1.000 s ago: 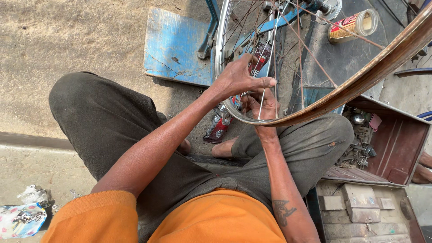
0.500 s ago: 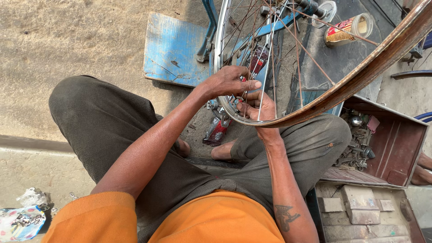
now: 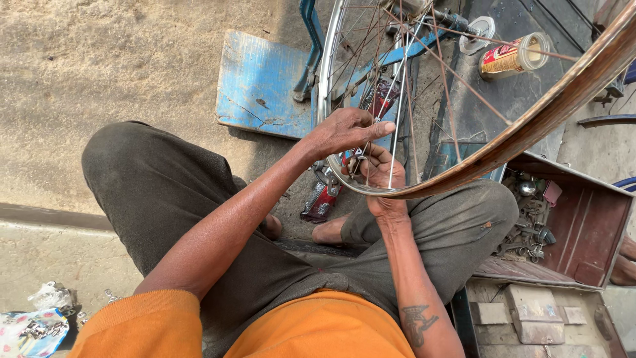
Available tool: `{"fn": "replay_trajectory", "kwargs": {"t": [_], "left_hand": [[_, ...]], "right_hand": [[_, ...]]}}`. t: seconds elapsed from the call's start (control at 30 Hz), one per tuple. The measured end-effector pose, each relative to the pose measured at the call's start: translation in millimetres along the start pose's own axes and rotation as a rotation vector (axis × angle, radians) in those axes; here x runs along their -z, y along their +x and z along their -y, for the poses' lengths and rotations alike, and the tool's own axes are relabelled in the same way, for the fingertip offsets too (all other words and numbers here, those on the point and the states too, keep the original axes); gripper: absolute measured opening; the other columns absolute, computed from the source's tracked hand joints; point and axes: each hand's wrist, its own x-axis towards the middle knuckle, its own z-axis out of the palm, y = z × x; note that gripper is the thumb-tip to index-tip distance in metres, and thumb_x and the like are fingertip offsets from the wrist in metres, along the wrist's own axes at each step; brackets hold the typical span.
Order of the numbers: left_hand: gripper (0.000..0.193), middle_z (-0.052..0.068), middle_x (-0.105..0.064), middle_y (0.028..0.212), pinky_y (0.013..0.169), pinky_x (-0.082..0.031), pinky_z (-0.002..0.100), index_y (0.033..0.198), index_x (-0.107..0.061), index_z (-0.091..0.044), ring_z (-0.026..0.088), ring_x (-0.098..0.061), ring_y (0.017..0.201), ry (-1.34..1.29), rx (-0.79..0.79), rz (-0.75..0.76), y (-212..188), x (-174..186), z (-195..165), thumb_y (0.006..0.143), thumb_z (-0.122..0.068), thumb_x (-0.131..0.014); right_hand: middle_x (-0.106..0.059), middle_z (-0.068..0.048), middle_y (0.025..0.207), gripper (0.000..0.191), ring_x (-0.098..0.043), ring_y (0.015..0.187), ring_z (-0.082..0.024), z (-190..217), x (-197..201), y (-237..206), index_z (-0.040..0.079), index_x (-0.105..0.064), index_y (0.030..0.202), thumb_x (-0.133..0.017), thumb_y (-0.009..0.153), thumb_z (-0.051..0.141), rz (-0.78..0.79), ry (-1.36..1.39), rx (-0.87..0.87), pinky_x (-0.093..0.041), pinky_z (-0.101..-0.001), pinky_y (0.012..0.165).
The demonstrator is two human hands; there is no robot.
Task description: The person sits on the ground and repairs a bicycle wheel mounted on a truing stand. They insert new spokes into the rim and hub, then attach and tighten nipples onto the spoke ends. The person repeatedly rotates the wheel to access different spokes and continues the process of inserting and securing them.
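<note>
A bicycle wheel (image 3: 550, 114) with thin spokes stands upright in front of me, its rim silver inside and rusty brown outside. My left hand (image 3: 344, 132) reaches over the low part of the rim and pinches a spoke (image 3: 399, 119), thumb stretched out. My right hand (image 3: 381, 174) comes from below and curls around the rim's lowest part among the spokes, a small red and white piece showing by its fingers. I sit with my knees spread, one bare foot (image 3: 329, 232) under the wheel.
A blue wooden board (image 3: 265, 86) lies on the ground behind the wheel. A tin can (image 3: 513, 56) lies on its side at the top right. An open red metal box (image 3: 583, 225) with small parts sits right. Crumpled wrappers (image 3: 30, 328) lie at the bottom left.
Both hands have shifted slightly down along the lowest part of the rim. The left hand's thumb now sticks out. The wheel stays in place.
</note>
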Motion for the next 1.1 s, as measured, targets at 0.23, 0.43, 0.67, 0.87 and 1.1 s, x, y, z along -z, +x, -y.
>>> {"fn": "replay_trajectory", "kwargs": {"t": [0.23, 0.43, 0.67, 0.87, 1.1], "left_hand": [[0.076, 0.002, -0.052, 0.047, 0.037, -0.041, 0.038, 0.072, -0.075, -0.006, 0.016, -0.055, 0.043, -0.042, -0.114, 0.031, -3.8, 9.7, -15.2, 0.08, -0.08, -0.061], [0.083, 0.005, -0.066, 0.054, 0.04, -0.055, 0.04, 0.072, -0.075, -0.003, 0.018, -0.072, 0.053, -0.266, 0.135, -0.062, -4.5, 4.1, -24.0, 0.078, -0.082, -0.053], [0.09, 0.013, -0.065, 0.067, 0.049, -0.059, 0.04, 0.093, -0.072, 0.004, 0.025, -0.073, 0.061, -0.122, 0.121, -0.005, -2.2, -0.9, -18.5, 0.065, -0.08, -0.073], [0.103, 0.024, -0.071, 0.079, 0.055, -0.063, 0.045, 0.117, -0.065, 0.012, 0.032, -0.077, 0.074, -0.187, 0.153, 0.039, 6.8, 15.7, 3.6, 0.057, -0.068, -0.085], [0.08, 0.026, -0.072, 0.101, 0.076, -0.064, 0.044, 0.122, -0.064, 0.009, 0.03, -0.077, 0.087, -0.09, 0.188, -0.291, 13.4, 33.7, 43.2, 0.079, -0.056, -0.081]], "right_hand": [[-0.072, -0.018, 0.096, 0.047, -0.073, 0.088, -0.026, -13.6, 12.4, 3.2, -0.008, -0.06, 0.129, -0.079, 0.096, 0.019, 0.142, 0.21, -0.018, -0.063, -0.0344, 0.088], [-0.075, -0.014, 0.106, 0.037, -0.074, 0.096, -0.02, 7.2, 9.2, -7.4, -0.007, -0.065, 0.123, -0.074, 0.095, 0.017, 0.075, -0.282, 0.035, -0.063, -0.0313, 0.083], [-0.073, -0.014, 0.104, 0.025, -0.075, 0.093, -0.021, 32.1, 21.8, -30.8, -0.006, -0.064, 0.118, -0.072, 0.099, 0.009, -0.083, -0.505, 0.153, -0.063, -0.0301, 0.082], [-0.072, -0.019, 0.095, 0.028, -0.073, 0.083, -0.026, 40.1, 23.4, -49.9, -0.008, -0.061, 0.12, -0.071, 0.097, 0.003, -0.219, -0.257, 0.136, -0.064, -0.0353, 0.073], [-0.072, -0.022, 0.092, 0.025, -0.075, 0.078, -0.032, 28.6, 22.5, -68.3, -0.012, -0.064, 0.116, -0.067, 0.092, -0.004, -0.287, -0.198, 0.036, -0.063, -0.0375, 0.067]]}}
